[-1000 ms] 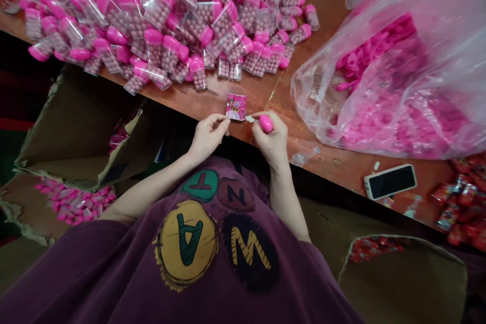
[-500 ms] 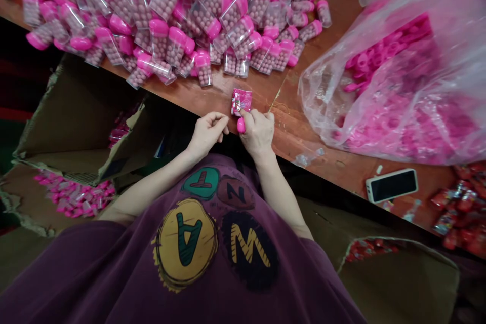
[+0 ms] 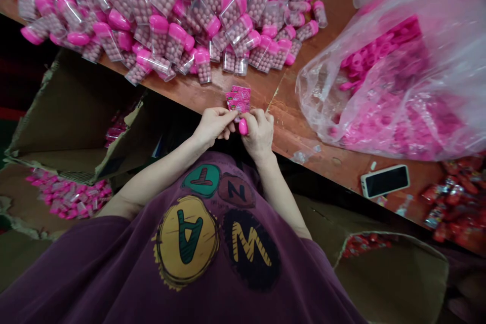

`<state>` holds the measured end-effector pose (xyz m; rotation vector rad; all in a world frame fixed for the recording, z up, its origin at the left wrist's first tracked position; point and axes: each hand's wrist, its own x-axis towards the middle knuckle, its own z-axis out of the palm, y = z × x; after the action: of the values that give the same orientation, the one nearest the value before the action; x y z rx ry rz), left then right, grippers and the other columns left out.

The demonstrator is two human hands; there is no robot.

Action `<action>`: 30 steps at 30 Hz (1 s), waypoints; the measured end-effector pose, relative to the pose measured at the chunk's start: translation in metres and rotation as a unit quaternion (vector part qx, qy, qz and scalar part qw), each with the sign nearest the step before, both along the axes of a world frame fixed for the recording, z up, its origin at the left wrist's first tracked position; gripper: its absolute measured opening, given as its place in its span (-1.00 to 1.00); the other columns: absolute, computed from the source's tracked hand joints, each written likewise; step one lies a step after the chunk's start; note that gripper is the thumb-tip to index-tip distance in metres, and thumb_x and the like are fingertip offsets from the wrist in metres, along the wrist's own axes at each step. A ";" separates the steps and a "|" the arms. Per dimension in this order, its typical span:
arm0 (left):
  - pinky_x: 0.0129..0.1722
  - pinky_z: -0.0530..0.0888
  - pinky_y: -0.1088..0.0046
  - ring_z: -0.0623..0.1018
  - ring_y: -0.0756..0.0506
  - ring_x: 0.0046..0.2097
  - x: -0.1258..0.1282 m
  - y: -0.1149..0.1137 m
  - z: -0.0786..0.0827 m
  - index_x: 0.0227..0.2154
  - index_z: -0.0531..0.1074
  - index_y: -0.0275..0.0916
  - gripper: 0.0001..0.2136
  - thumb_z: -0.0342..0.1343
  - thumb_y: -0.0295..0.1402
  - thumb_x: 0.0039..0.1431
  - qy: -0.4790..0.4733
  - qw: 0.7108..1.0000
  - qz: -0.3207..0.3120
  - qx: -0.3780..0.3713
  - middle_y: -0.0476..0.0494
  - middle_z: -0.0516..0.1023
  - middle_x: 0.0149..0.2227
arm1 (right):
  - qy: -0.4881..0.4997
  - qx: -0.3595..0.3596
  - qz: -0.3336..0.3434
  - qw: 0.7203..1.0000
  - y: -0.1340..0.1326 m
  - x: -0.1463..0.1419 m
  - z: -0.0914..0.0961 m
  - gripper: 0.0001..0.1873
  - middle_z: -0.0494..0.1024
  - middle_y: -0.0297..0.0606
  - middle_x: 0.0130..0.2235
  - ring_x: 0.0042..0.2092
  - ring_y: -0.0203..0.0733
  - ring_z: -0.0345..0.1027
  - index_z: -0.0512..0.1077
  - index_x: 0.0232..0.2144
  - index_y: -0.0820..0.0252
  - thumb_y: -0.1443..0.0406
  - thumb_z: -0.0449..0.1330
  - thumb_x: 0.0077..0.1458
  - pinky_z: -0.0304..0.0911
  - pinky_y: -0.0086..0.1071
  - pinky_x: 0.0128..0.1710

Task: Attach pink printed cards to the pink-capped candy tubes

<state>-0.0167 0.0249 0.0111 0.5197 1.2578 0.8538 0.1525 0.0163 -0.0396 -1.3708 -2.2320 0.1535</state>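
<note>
My right hand (image 3: pixel 258 130) is closed round a small candy container, of which mainly the pink cap (image 3: pixel 243 126) shows beneath the fingers. Just beyond the fingertips lies a small pink printed label or packet (image 3: pixel 239 96) with swirl patterns; its exact kind I cannot tell. Thumb and forefinger of my left hand (image 3: pixel 214 126) pinch at the near edge of this pink piece, close against the right hand. A heap of clear containers with pink caps (image 3: pixel 159 35), filled with small pinkish balls, covers the table beyond.
On the right of the wooden table (image 3: pixel 281 116) sits a clear plastic bag (image 3: pixel 322 121) of pink parts. A phone (image 3: pixel 385 181) and red wrapped packets (image 3: pixel 455 202) lie farther right. Open cardboard boxes (image 3: pixel 56 147) (image 3: pixel 395 283) stand below the table edge on both sides.
My left hand has moved right, its pinched fingers now meeting the pink printed piece beside my right hand. That piece now looks more spread. The view has shifted slightly.
</note>
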 end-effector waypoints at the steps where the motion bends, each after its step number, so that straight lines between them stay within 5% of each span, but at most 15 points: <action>1: -0.78 0.05 0.62 0.35 0.13 -0.76 -0.001 0.000 0.000 -0.54 0.45 -0.33 -0.64 0.18 -0.43 0.45 0.002 1.000 0.000 0.000 -0.02 0.51 -0.65 | 0.036 -0.018 -0.006 0.999 -0.002 0.001 0.002 -0.74 0.62 -0.09 -0.11 -0.07 -0.04 0.47 0.58 -0.05 0.15 0.24 0.09 0.44 0.29 -0.13 -0.01; 7: -0.78 0.04 0.61 0.33 0.14 -0.77 -0.005 0.004 0.003 -0.58 0.41 -0.31 -0.60 0.17 -0.45 0.45 0.042 0.998 -0.052 -0.007 -0.01 0.48 -0.67 | 0.279 -0.117 -0.102 0.948 0.012 -0.003 0.015 -0.74 0.69 -0.17 -0.03 -0.01 -0.12 0.61 0.51 0.00 0.11 0.23 0.13 0.34 0.50 -0.18 0.07; 11: -0.77 0.05 0.60 0.34 0.13 -0.77 -0.004 0.011 0.002 -0.56 0.41 -0.30 -0.62 0.19 -0.42 0.45 0.048 0.996 -0.074 -0.015 0.00 0.49 -0.67 | 0.197 -0.174 -0.021 0.965 0.031 -0.011 0.028 -0.47 0.72 -0.20 0.08 0.04 -0.04 0.66 0.41 0.24 0.06 0.34 0.12 0.23 0.52 -0.14 0.12; 15: -0.77 0.04 0.59 0.37 0.10 -0.76 -0.011 0.007 -0.001 -0.57 0.42 -0.31 -0.63 0.20 -0.46 0.42 0.035 0.992 -0.118 -0.039 -0.05 0.50 -0.67 | 0.084 -0.221 -0.053 0.970 0.032 -0.017 0.035 -0.32 0.72 -0.18 0.13 0.02 0.12 0.69 0.35 0.33 0.03 0.38 0.15 0.16 0.53 0.02 0.12; 19: -0.75 0.03 0.58 0.38 0.10 -0.74 -0.023 -0.012 0.002 -0.56 0.46 -0.33 -0.68 0.26 -0.45 0.36 -0.009 0.983 -0.171 -0.065 -0.11 0.55 -0.62 | 0.154 -0.212 -0.045 0.964 0.025 -0.014 0.031 -0.38 0.72 -0.19 0.14 0.06 0.06 0.67 0.40 0.27 0.05 0.37 0.17 0.15 0.50 -0.01 0.18; 21: -0.73 0.05 0.60 0.38 0.12 -0.72 -0.028 -0.020 0.007 -0.52 0.50 -0.32 -0.72 0.34 -0.39 0.31 -0.027 0.991 -0.127 -0.030 -0.07 0.56 -0.61 | 0.285 -0.203 -0.067 0.934 0.020 -0.012 0.031 -0.56 0.74 -0.20 0.05 0.00 -0.04 0.67 0.48 0.15 0.06 0.29 0.19 0.23 0.52 -0.09 0.12; 24: -0.68 0.11 0.62 0.35 0.16 -0.68 -0.027 -0.023 0.015 -0.52 0.52 -0.30 -0.72 0.40 -0.31 0.24 -0.025 0.997 -0.015 0.069 -0.02 0.54 -0.58 | 0.473 -0.252 -0.131 0.834 0.012 -0.012 0.040 -0.69 0.70 -0.29 -0.21 -0.33 -0.24 0.52 0.55 -0.04 0.05 0.04 0.26 0.30 0.48 -0.31 -0.26; 26: -0.66 0.13 0.62 0.33 0.16 -0.65 -0.022 -0.019 0.018 -0.53 0.53 -0.29 -0.71 0.42 -0.28 0.22 -0.018 0.993 0.031 0.108 0.00 0.51 -0.58 | 0.519 -0.321 -0.132 0.781 0.006 -0.016 0.049 -0.63 0.57 -0.40 -0.40 -0.48 -0.36 0.28 0.58 -0.18 0.08 -0.05 0.40 0.17 0.26 -0.42 -0.46; 30: -0.62 0.16 0.60 0.31 0.14 -0.62 -0.010 -0.012 0.017 -0.49 0.58 -0.28 -0.77 0.44 -0.31 0.19 -0.032 0.992 0.049 0.112 0.05 0.42 -0.63 | 0.554 -0.381 -0.126 0.730 -0.001 -0.026 0.057 -0.54 0.28 -0.52 -0.59 -0.53 -0.43 0.05 0.48 -0.48 0.15 -0.04 0.52 0.00 -0.01 -0.45 -0.54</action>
<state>-0.0265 0.0131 0.0276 0.6068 1.1424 1.0947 0.1268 0.0153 0.0170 -1.3269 -0.9199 1.4846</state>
